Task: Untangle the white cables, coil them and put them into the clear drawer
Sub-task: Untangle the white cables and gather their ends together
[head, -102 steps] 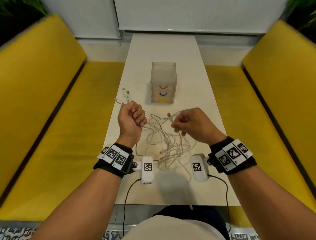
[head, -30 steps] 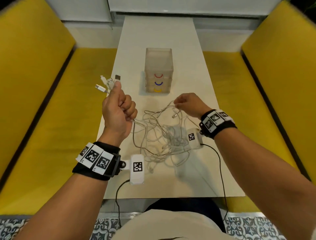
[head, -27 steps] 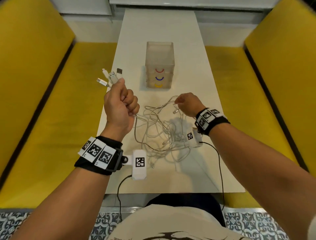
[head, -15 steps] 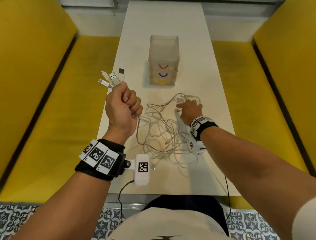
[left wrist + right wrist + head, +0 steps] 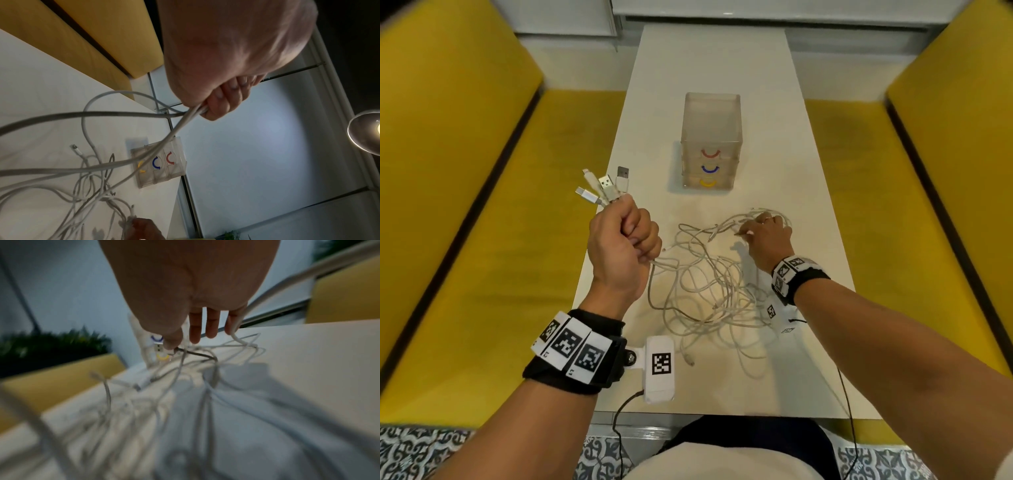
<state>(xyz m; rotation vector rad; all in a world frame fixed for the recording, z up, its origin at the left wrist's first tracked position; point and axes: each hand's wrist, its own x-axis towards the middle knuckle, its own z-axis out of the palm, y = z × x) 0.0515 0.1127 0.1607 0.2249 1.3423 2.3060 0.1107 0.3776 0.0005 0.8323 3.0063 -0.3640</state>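
Note:
A tangle of white cables (image 5: pixel 709 287) lies on the white table (image 5: pixel 722 68) between my hands. My left hand (image 5: pixel 623 240) is raised in a fist that grips several cable ends; their plugs (image 5: pixel 602 186) stick out above it, and the strands (image 5: pixel 180 123) trail down to the heap. My right hand (image 5: pixel 767 233) is low at the far right of the tangle and pinches a USB plug (image 5: pixel 159 348) between thumb and forefinger, its other fingers straight. The clear drawer unit (image 5: pixel 710 140) stands beyond, all three drawers closed.
Yellow benches (image 5: pixel 465 205) run along both sides of the narrow table. The drawer unit has red (image 5: pixel 710 153), blue (image 5: pixel 710 168) and yellow (image 5: pixel 707 184) handles. A loose plug (image 5: pixel 690 359) lies near the front edge. Bare table stretches behind the drawers.
My right hand has dropped from above the heap to the table at its far right side and taken a plug. The left fist has stayed raised with its bundle of ends.

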